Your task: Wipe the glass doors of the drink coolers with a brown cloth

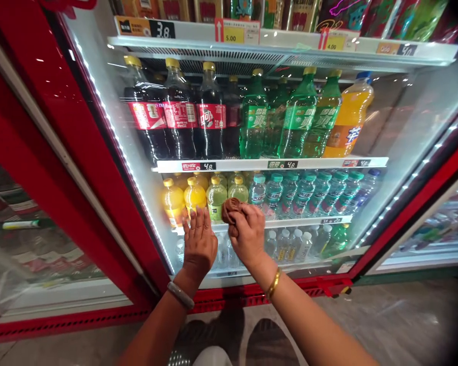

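Note:
My right hand (249, 230) is closed around a bunched brown cloth (232, 208) in front of the lit drinks fridge. Left of it, my left hand (199, 239) lies flat with fingers stretched, apparently against the clear glass front of the fridge. Behind the two hands stand yellow juice bottles (173, 197) and pale green bottles (216, 192) on a middle shelf. A grey bangle (180, 295) circles my left wrist, and a gold bangle (274, 283) my right.
Cola bottles (179, 119), green soda bottles (298, 119) and an orange soda bottle (349, 119) line the shelf above. Teal-capped bottles (307, 190) stand to the right. Red door frames (137, 254) flank the glass. Below is a grey floor (397, 325).

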`<state>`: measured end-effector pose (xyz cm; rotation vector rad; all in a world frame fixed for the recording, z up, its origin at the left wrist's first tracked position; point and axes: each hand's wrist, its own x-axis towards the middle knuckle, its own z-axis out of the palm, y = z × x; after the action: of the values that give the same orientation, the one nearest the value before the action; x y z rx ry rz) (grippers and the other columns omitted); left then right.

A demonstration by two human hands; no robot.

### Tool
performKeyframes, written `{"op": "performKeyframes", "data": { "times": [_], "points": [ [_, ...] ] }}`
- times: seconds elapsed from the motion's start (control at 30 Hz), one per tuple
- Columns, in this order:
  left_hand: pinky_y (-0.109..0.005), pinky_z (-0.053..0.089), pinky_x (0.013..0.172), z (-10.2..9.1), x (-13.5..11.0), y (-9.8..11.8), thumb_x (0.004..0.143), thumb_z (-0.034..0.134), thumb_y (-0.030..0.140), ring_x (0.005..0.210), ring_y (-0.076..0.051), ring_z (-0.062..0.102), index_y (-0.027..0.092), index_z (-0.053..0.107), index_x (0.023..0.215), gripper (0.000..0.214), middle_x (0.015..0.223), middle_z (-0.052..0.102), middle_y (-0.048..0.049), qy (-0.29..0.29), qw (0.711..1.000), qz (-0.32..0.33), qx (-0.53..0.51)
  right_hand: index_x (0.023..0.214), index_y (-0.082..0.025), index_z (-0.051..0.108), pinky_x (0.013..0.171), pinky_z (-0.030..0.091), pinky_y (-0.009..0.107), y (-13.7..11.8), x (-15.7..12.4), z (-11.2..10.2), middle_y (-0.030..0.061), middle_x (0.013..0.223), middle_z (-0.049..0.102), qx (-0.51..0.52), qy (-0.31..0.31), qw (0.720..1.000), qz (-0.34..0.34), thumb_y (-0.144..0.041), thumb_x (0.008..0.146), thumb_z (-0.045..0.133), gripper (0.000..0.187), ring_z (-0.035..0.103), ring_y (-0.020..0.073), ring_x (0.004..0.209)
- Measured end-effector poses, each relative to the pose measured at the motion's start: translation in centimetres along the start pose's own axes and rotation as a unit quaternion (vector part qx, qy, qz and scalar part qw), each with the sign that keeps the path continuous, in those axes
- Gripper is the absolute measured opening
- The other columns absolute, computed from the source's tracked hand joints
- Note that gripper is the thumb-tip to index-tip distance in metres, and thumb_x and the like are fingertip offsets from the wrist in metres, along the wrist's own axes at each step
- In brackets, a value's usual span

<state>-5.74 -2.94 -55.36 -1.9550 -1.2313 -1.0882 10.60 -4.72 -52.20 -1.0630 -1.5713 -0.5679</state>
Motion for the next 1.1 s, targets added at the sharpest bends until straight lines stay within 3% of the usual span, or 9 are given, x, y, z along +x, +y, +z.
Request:
{"op": "performKeyframes", "data": {
  "times": [0.13,0.27,0.37,0.47,0.6,0.73,0.83,0.93,1.1],
  "points": [
    [-0.060,0.017,0.131,-0.5,-0.8,-2.1,0.099,0.045,0.016,0.161,-0.035,0.011,0.010,0.003,0.166,0.079,0.171,0.014,-0.0206,0.016,1.000,-0.012,0.001,0.132,-0.027,0.063,0.109,0.044,0.047,-3.5,-0.8,2.2,0.0082,0.132,0.063,0.007,-0.060,0.996,-0.067,-0.028,0.093,0.065,0.038,0.048,0.0276,0.127],
    [-0.060,0.017,0.131,-1.6,-1.7,-3.8,0.099,0.049,0.017,0.160,-0.035,0.014,0.012,0.005,0.166,0.081,0.170,0.017,-0.0194,-0.005,1.000,0.001,0.019,0.131,-0.030,0.064,0.108,0.046,0.042,-2.7,-2.4,1.7,0.0049,0.126,0.068,0.014,-0.068,0.993,-0.096,-0.025,0.095,0.065,0.036,0.052,0.0237,0.123],
    [-0.059,0.015,0.132,-2.1,-1.8,-4.3,0.099,0.051,0.019,0.160,-0.033,0.013,0.015,0.003,0.166,0.083,0.171,0.016,-0.0178,0.001,1.000,-0.004,0.018,0.134,-0.029,0.062,0.110,0.045,0.046,-2.4,-0.8,1.4,0.0081,0.134,0.063,0.015,-0.049,0.996,-0.071,-0.021,0.094,0.062,0.040,0.049,0.0264,0.130],
    [-0.059,0.014,0.132,-2.3,-1.6,-4.8,0.100,0.051,0.021,0.161,-0.033,0.010,0.015,0.003,0.167,0.082,0.171,0.011,-0.0172,0.001,1.000,-0.023,0.020,0.134,-0.028,0.062,0.113,0.043,0.049,-4.3,1.3,2.5,0.0090,0.141,0.059,0.019,-0.035,0.998,-0.040,-0.021,0.094,0.061,0.041,0.045,0.0287,0.135],
    [-0.061,0.013,0.132,-3.0,-2.1,-6.3,0.100,0.050,0.024,0.161,-0.034,0.008,0.013,0.002,0.166,0.082,0.172,0.009,-0.0185,-0.010,0.999,-0.026,0.016,0.135,-0.028,0.061,0.107,0.044,0.047,-6.7,0.3,4.2,0.0074,0.138,0.063,0.026,-0.085,0.991,-0.100,-0.029,0.094,0.067,0.042,0.048,0.0274,0.130],
    [-0.057,0.020,0.132,-3.5,-3.5,-8.3,0.099,0.053,0.026,0.159,-0.033,0.018,0.014,0.009,0.166,0.082,0.170,0.021,-0.0188,-0.020,0.999,0.015,0.030,0.133,-0.029,0.063,0.101,0.046,0.040,-5.9,-1.8,3.8,0.0032,0.128,0.070,0.032,-0.094,0.985,-0.139,-0.026,0.094,0.070,0.040,0.054,0.0227,0.122],
    [-0.056,0.023,0.131,-3.5,-4.2,-9.4,0.099,0.049,0.018,0.160,-0.032,0.019,0.013,0.008,0.166,0.079,0.169,0.023,-0.0201,-0.013,0.999,0.010,0.043,0.135,-0.028,0.062,0.105,0.043,0.045,-5.7,-0.8,3.8,0.0055,0.134,0.067,0.022,-0.084,0.990,-0.110,-0.023,0.096,0.065,0.039,0.051,0.0261,0.126],
    [-0.060,0.023,0.130,-3.2,-4.5,-9.8,0.098,0.048,0.017,0.160,-0.034,0.015,0.010,0.006,0.166,0.080,0.170,0.018,-0.0233,-0.003,0.999,-0.015,0.048,0.139,-0.026,0.060,0.107,0.041,0.049,-7.3,0.7,5.0,0.0084,0.140,0.063,0.016,-0.086,0.991,-0.103,-0.027,0.098,0.063,0.041,0.047,0.0290,0.130],
    [-0.062,0.026,0.128,-2.5,-5.3,-9.1,0.099,0.045,0.016,0.159,-0.037,0.012,0.005,0.003,0.164,0.079,0.169,0.013,-0.0266,0.020,0.998,-0.019,0.050,0.131,-0.026,0.064,0.096,0.045,0.038,-8.4,-0.5,5.4,0.0035,0.129,0.069,0.027,-0.125,0.970,-0.207,-0.029,0.097,0.066,0.035,0.054,0.0210,0.119]
  ]
}}
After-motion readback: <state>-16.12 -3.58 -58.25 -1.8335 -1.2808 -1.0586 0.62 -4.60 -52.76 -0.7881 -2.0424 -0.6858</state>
